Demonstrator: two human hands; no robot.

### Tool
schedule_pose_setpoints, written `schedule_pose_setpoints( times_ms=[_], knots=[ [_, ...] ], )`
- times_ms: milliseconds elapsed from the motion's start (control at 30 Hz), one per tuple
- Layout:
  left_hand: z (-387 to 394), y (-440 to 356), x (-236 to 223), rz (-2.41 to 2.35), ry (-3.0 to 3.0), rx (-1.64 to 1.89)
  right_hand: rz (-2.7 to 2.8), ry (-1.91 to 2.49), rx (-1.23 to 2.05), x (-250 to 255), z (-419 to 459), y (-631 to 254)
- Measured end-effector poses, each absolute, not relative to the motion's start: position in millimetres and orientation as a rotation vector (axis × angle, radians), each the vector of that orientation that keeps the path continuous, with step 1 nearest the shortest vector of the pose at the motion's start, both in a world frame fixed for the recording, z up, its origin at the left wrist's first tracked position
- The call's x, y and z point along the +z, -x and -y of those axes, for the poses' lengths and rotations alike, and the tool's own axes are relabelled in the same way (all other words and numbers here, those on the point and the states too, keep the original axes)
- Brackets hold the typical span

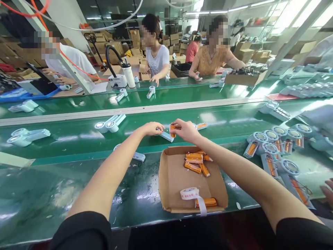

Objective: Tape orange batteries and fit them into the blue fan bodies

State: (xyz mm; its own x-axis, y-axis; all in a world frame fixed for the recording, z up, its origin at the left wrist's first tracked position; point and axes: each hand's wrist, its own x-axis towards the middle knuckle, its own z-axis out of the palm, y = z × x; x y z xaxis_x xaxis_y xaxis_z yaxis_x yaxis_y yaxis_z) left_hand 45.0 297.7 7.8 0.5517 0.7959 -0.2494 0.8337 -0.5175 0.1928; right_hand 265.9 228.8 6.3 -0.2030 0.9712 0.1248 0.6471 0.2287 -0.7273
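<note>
My left hand [153,128] is closed around the head end of a pale blue plastic housing [167,136], whose open handle points to the right. In my right hand [186,130] an orange battery [172,130] is pinched between thumb and fingers, held upright just above that handle. Beyond my right hand lies another housing with an orange battery [201,126] in it. Below my hands stands a cardboard tray [171,180] with several orange batteries [194,159] and a roll of white printed tape [189,193]. Under my left forearm another pale housing [139,157] shows in part.
Several housings with batteries [270,148] crowd the bench at right. More housings [110,123] lie along the green conveyor belt [65,139]. Across the belt, several people work, with a white tumbler [128,74] and an open carton [241,79] nearby. Someone's hand [328,191] shows at the right edge.
</note>
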Motion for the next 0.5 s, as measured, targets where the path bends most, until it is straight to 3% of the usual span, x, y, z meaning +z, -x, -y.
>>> schedule_pose_setpoints(
  times_ms=[167,500],
  knots=[
    [-296,-57,-3,-1.504,-2.415,-0.078,2.248,1.604,0.504,0,-243,-247],
    [-269,-67,-2,-1.477,-2.565,0.256,2.321,1.602,0.53,-11,-242,-234]
  ],
)
